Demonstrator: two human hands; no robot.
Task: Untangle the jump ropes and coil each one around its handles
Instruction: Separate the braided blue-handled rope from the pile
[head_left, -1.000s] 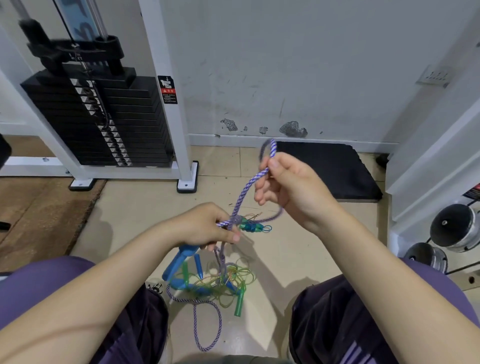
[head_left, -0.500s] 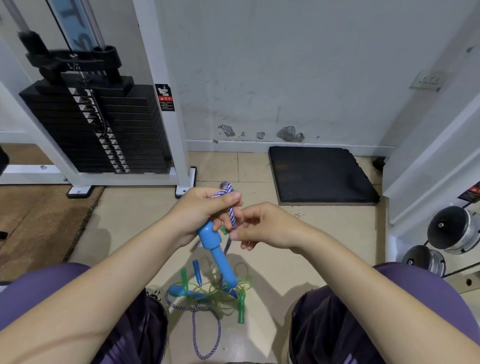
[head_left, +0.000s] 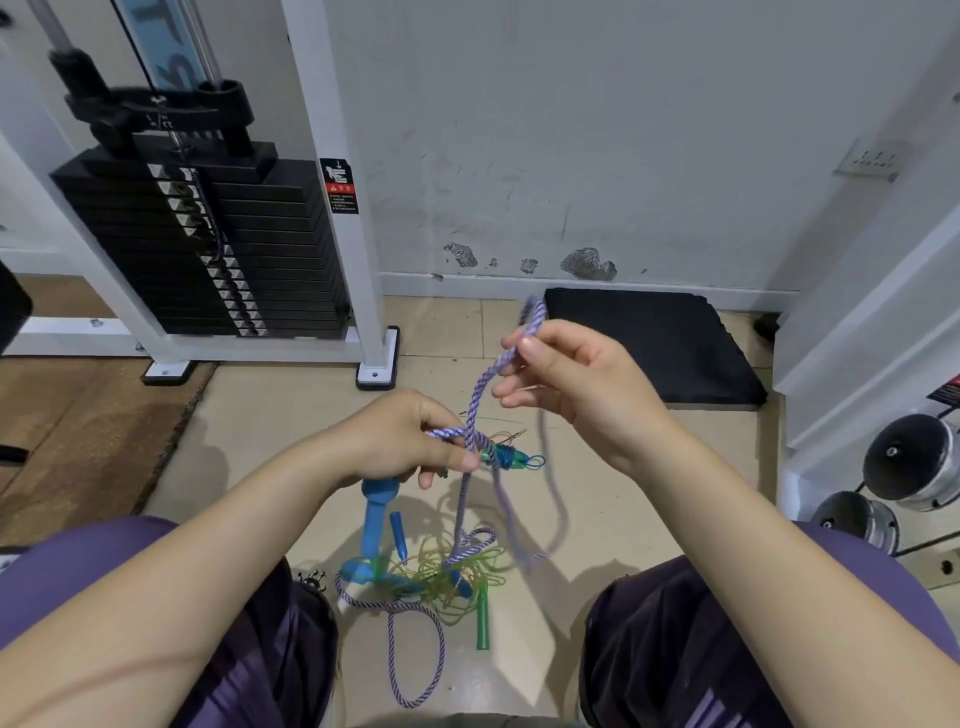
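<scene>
My left hand (head_left: 410, 441) grips a blue handle (head_left: 375, 519) that points down, and pins a turn of the purple-and-white braided rope (head_left: 480, 400) against it. My right hand (head_left: 576, 384) pinches that rope higher up and to the right, with a loop sticking out above the fingers. The rope hangs slack from both hands to the floor. Below lies a tangle of thin yellow-green rope (head_left: 457, 569) with a green handle (head_left: 483, 618), a second blue handle (head_left: 363, 569) and a small blue handle (head_left: 399, 535). A coiled green-and-blue rope (head_left: 511, 457) lies on the floor behind my hands.
A white weight machine with a black weight stack (head_left: 208, 249) stands at the left. A black mat (head_left: 649, 343) lies by the wall. Dumbbells (head_left: 909, 462) sit on a rack at the right. My knees in purple trousers (head_left: 727, 639) frame the floor area.
My right hand has pulled away from the left, up and to the right, drawing out a length of braided rope. My left hand with the blue handle has sunk a little.
</scene>
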